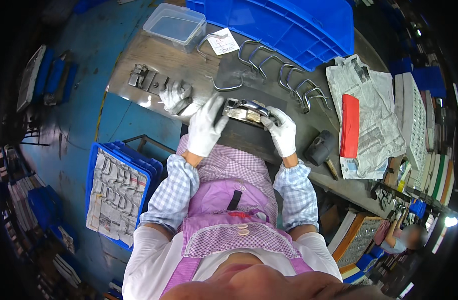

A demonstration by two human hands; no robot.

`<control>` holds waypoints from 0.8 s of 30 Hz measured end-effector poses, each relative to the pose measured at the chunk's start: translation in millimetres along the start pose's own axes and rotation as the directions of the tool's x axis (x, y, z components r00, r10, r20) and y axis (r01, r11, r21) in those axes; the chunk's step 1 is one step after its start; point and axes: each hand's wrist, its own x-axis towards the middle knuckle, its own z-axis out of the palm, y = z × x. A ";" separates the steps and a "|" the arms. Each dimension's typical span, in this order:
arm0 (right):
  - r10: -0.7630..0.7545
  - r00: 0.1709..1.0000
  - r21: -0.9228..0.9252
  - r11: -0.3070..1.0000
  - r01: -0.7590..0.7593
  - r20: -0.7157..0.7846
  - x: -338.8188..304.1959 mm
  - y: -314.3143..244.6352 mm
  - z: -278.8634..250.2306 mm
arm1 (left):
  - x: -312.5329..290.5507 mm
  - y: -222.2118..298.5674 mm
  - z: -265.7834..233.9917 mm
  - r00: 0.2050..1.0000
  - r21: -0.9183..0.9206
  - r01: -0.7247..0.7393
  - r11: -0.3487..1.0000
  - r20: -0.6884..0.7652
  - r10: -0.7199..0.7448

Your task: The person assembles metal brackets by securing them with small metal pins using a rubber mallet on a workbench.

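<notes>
A metal fixture block (244,114) sits on a dark plate at the table's near edge, and a curved chrome handle (254,106) lies along its top. My right hand (282,132), in a white glove, closes its fingers and thumb around the right end of the handle and block. At the block's left end is my gloved left hand (205,127), its fingers stretched out and the thumb apart from them. A crumpled pair of grey-white gloves (176,97) lies left of that hand. Behind the block rests a single bent chrome handle (230,88).
Several bent chrome handles (284,75) lie toward the back, before a big blue crate (274,22). A clear plastic box (175,24) and metal clamp parts (146,79) are left. Rightward are a black mallet (319,148), newspaper (374,125) and a red strip (349,126).
</notes>
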 end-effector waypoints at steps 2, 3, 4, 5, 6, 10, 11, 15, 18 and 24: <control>0.015 1.000 -0.022 1.000 -0.015 -0.008 2.7 -4.3 -1.9 | 7.6 5.1 11.2 0.995 -0.024 -0.028 0.999 0.099 0.031; -0.122 0.992 -0.161 0.980 0.117 -0.018 4.3 -8.1 -2.4 | 8.7 7.7 17.9 0.990 -0.059 -0.046 0.997 0.127 0.054; -0.255 0.967 -0.295 0.924 0.242 -0.007 4.4 -10.7 -2.2 | 6.4 10.9 21.8 0.991 -0.007 -0.048 0.999 0.128 0.049; -0.248 0.969 -0.296 0.927 0.231 -0.019 3.2 -11.7 -2.9 | 5.7 15.4 25.4 0.989 -0.011 -0.055 0.998 0.139 0.056; -0.225 0.974 -0.283 0.936 0.209 -0.023 1.1 -12.3 -2.6 | 4.5 20.0 27.8 0.992 0.025 -0.011 1.000 0.125 0.007; -0.039 0.997 0.021 0.999 0.040 -0.063 -8.5 2.5 -7.6 | 2.2 19.9 34.7 0.995 0.028 0.039 0.999 0.093 -0.041; 0.009 0.993 0.201 0.979 0.015 -0.118 -11.8 6.7 -11.6 | 1.6 20.0 36.1 0.996 0.022 0.036 0.999 0.083 -0.038; -0.095 0.935 -0.062 0.995 0.079 -0.340 -21.2 48.5 -7.5 | -3.2 12.2 38.6 0.998 0.091 0.010 0.996 0.067 -0.016; -0.359 0.892 -0.453 0.867 0.210 -0.273 -31.0 47.5 9.5 | -6.3 10.6 44.1 0.998 0.084 -0.009 0.996 0.059 0.004; -0.460 0.854 -0.511 0.809 0.290 -0.243 -30.7 59.3 5.7 | -5.4 2.8 45.6 0.999 0.068 -0.015 0.998 0.044 0.012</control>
